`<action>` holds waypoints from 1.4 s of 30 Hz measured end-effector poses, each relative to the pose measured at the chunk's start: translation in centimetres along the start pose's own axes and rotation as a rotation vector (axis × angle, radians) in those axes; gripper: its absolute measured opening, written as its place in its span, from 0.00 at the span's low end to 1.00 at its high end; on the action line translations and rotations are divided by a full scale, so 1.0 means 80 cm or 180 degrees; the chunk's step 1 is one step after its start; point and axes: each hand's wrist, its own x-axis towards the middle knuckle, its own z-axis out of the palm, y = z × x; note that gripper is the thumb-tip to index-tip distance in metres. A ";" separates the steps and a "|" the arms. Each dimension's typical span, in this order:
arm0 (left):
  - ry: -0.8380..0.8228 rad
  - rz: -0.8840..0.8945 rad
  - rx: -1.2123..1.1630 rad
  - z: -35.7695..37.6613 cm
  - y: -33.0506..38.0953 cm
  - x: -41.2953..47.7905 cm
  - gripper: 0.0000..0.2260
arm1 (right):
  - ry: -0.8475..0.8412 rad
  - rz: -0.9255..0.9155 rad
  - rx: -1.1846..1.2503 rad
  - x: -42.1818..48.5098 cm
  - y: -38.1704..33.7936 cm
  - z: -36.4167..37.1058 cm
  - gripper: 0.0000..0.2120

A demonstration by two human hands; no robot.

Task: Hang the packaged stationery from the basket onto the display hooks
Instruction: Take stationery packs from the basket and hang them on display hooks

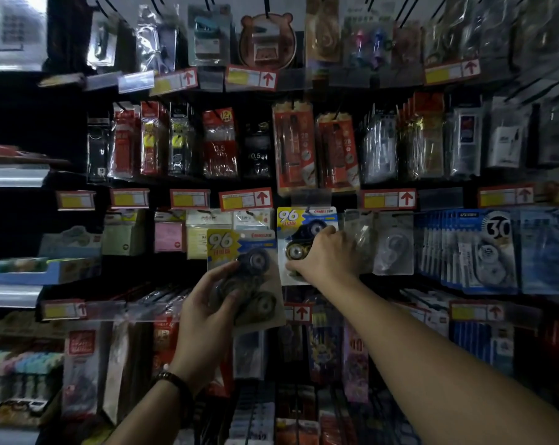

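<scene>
Left grip [207, 303]: grasping a yellow-and-blue "96" card pack of black tape rolls [241, 252], held before the display [162, 187].
Right grip [326, 255]: grasping the matching pack [299, 220] hanging just right of it.

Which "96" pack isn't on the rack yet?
The left pack, gripped by the left hand; the right pack sits in the row, held by the right hand.

The display hooks [267, 6] carry packaged stationery [296, 149] (price tags [246, 199] beneath).
</scene>
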 end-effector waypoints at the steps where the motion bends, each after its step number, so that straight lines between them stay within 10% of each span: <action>1: -0.0006 -0.0012 -0.0030 0.000 0.001 0.001 0.19 | -0.0057 0.0019 0.0044 0.002 0.000 0.003 0.54; 6: -0.0108 -0.0067 -0.0160 -0.002 0.001 0.005 0.20 | -0.0381 0.0146 0.0394 -0.003 0.010 0.013 0.56; 13: -0.0164 -0.0218 -0.0552 0.010 -0.022 0.020 0.38 | 0.0246 -0.0694 0.1347 -0.066 0.035 -0.007 0.23; 20: -0.0321 -0.0655 -0.0922 0.057 -0.032 0.029 0.15 | -0.0156 -0.0963 0.1491 -0.118 0.043 -0.018 0.62; 25: -0.0279 -0.0801 -0.1093 0.072 -0.031 0.035 0.15 | -0.0536 -0.0904 0.1652 -0.109 0.051 -0.018 0.71; 42: -0.0723 0.0008 0.0856 0.072 -0.033 0.054 0.26 | -0.0127 -0.0903 0.1348 -0.058 0.061 0.016 0.71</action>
